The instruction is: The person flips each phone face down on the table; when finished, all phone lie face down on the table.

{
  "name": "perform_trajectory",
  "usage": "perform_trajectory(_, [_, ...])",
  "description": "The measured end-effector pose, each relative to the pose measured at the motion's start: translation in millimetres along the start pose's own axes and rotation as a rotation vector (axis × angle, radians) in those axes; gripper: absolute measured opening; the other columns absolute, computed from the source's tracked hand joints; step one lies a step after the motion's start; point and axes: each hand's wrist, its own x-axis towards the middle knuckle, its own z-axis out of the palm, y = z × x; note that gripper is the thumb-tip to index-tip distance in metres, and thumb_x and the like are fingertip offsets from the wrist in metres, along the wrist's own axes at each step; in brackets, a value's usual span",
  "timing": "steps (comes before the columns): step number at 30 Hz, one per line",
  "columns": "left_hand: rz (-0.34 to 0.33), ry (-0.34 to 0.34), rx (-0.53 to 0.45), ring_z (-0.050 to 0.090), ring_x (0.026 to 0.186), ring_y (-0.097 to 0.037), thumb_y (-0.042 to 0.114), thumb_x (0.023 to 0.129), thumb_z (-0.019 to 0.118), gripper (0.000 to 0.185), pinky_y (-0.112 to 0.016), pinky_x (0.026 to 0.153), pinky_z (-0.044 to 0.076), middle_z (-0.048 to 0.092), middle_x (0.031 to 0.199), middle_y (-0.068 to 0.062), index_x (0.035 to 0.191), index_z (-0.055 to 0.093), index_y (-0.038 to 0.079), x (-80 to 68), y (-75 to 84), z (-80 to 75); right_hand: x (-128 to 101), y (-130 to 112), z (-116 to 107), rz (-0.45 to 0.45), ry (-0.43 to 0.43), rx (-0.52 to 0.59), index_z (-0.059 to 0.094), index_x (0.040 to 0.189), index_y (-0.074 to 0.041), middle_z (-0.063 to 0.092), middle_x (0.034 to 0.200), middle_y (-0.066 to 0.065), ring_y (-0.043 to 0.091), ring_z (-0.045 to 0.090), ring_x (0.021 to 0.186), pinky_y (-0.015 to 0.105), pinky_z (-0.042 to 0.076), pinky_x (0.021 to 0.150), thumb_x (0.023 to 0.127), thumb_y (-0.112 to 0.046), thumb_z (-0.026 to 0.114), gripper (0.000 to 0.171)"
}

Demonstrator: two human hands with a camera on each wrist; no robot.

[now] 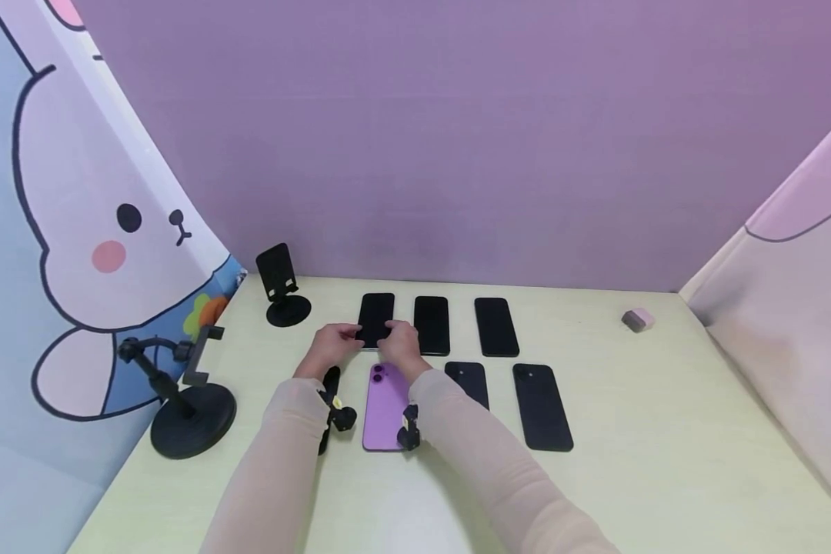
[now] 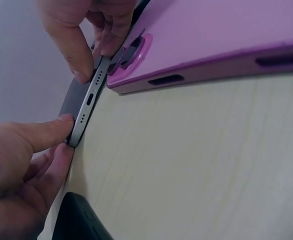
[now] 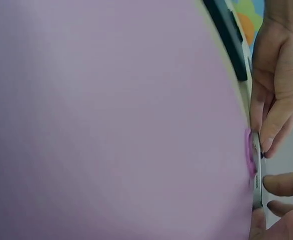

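A black smartphone (image 1: 376, 317) lies screen up in the back row, its silver bottom edge with the charging port (image 2: 90, 99) facing me. My left hand (image 1: 331, 346) pinches its near left corner between thumb and finger. At the near right corner, my right hand (image 1: 403, 348) pinches the same phone. In the left wrist view the left hand (image 2: 19, 172) and the right hand (image 2: 94, 30) sit at opposite ends of that edge. A purple phone (image 1: 382, 408), camera side up, lies under my right wrist and fills most of the right wrist view.
Two more black phones (image 1: 432, 325) (image 1: 496, 327) lie to the right in the back row. Dark phones (image 1: 468, 381) (image 1: 542, 408) lie in front, another (image 1: 327, 431) under my left wrist. Black stands (image 1: 288, 310) (image 1: 194, 422) are left; a small block (image 1: 637, 319) is far right.
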Motion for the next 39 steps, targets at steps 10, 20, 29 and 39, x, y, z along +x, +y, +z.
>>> perform_trajectory(10, [-0.001, -0.006, -0.037, 0.063, 0.098, -0.033, 0.007, 0.089, 0.069, 0.035, -0.044, 0.089, 0.048, 0.069, 0.101, -0.019, 0.121, 0.065, -0.005, -3.1, 1.1, -0.9, -17.0, -10.4, -16.7, 0.020, -0.014, 0.161, 0.068, 0.124, -0.006, 0.067, 0.112, 0.012, 0.023, 0.061, 0.104, 0.032, 0.050, 0.087, 0.083, -0.004, 0.073, 0.041])
perform_trajectory(20, [0.059, -0.015, -0.016, 0.063, 0.099, -0.035, 0.007, 0.089, 0.067, 0.033, -0.044, 0.087, 0.049, 0.067, 0.105, -0.023, 0.119, 0.065, -0.008, -0.1, 1.3, 6.9, -11.3, 3.0, -27.5, 0.004, -0.098, 0.325, 0.067, 0.124, -0.007, 0.063, 0.108, 0.012, 0.024, 0.058, 0.101, 0.032, 0.049, 0.086, 0.083, -0.002, 0.074, 0.041])
perform_trajectory(29, [0.086, -0.031, 0.032, 0.064, 0.103, -0.034, 0.011, 0.092, 0.065, 0.033, -0.044, 0.087, 0.050, 0.068, 0.110, -0.022, 0.119, 0.065, -0.008, -0.4, 6.0, 6.7, -10.0, 8.9, -30.8, -0.009, -0.193, 0.597, 0.060, 0.131, -0.002, 0.058, 0.123, 0.018, 0.025, 0.061, 0.102, 0.030, 0.052, 0.083, 0.089, 0.001, 0.068, 0.043])
perform_trajectory(39, [0.083, -0.014, 0.029, 0.055, 0.117, -0.036, 0.019, 0.094, 0.062, 0.035, -0.046, 0.094, 0.045, 0.060, 0.126, -0.022, 0.123, 0.066, 0.000, 1.1, 12.8, 7.3, -13.3, 8.9, -32.7, -0.033, -0.192, 0.820, 0.054, 0.134, 0.006, 0.056, 0.124, 0.027, 0.030, 0.065, 0.099, 0.032, 0.053, 0.085, 0.091, 0.002, 0.065, 0.045])
